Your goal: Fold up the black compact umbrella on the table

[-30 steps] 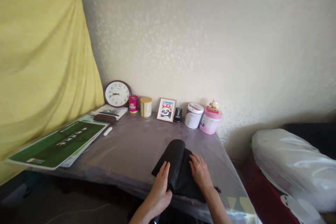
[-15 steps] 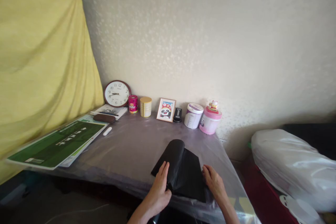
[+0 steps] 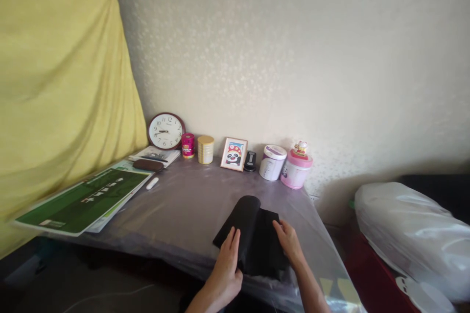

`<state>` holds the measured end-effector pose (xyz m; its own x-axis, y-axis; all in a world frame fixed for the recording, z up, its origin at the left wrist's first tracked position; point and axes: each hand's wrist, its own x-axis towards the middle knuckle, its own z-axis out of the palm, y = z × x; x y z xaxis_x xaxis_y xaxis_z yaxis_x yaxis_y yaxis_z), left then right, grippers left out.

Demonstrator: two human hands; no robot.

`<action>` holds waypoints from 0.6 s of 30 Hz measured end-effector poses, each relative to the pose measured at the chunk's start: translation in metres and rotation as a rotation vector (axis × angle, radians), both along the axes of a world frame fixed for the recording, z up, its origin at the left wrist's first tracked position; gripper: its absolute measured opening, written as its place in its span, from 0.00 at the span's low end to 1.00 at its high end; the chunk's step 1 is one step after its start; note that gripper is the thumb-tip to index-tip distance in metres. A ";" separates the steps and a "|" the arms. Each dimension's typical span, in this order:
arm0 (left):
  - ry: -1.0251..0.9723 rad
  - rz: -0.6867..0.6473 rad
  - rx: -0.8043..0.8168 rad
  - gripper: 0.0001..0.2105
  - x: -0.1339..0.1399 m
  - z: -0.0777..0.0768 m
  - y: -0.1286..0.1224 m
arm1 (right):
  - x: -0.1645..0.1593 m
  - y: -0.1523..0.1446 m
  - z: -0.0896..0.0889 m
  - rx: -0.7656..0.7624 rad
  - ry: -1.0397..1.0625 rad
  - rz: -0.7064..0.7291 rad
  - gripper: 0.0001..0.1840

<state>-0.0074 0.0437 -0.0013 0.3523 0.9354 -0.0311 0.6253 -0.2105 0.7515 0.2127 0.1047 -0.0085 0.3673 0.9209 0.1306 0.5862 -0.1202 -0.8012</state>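
A black folded sheet (image 3: 261,249) of thin, soft-looking material lies near the front edge of the table; whether it is cloth or plastic I cannot tell. Its left part curves over in a rounded fold. My left hand (image 3: 225,269) grips that fold at its near left side, fingers straight and together on top, thumb at the near edge. At the sheet's right edge, my right hand (image 3: 288,242) is closed on the material with fingers bent, the fingertips partly hidden.
Plastic film covers the table (image 3: 183,205). Along the wall stand a clock (image 3: 166,130), tins (image 3: 205,150), a framed panda picture (image 3: 234,154) and lidded tubs (image 3: 272,163). Green boards (image 3: 84,200) and a brown case (image 3: 148,165) lie left. A white plastic bag (image 3: 407,234) sits right.
My right hand has moved left and slightly up onto the sheet, bringing its right edge inward. The sheet's right part now looks narrower and more crumpled. My left hand stays at the fold.
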 end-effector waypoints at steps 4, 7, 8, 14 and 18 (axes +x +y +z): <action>0.067 0.029 -0.017 0.42 0.004 0.000 -0.002 | -0.017 0.004 0.014 0.085 0.146 0.070 0.24; 0.090 0.040 -0.009 0.43 0.007 -0.003 -0.004 | -0.036 0.010 0.025 0.122 0.191 0.106 0.23; 0.096 0.040 0.006 0.43 0.008 -0.004 -0.004 | -0.043 0.013 0.027 0.130 0.200 0.118 0.23; 0.136 0.040 0.070 0.44 0.010 -0.009 -0.004 | -0.074 0.037 0.024 0.106 0.163 0.091 0.21; 0.178 0.022 0.069 0.40 0.008 -0.007 -0.004 | -0.085 0.045 0.017 -0.029 0.188 0.121 0.20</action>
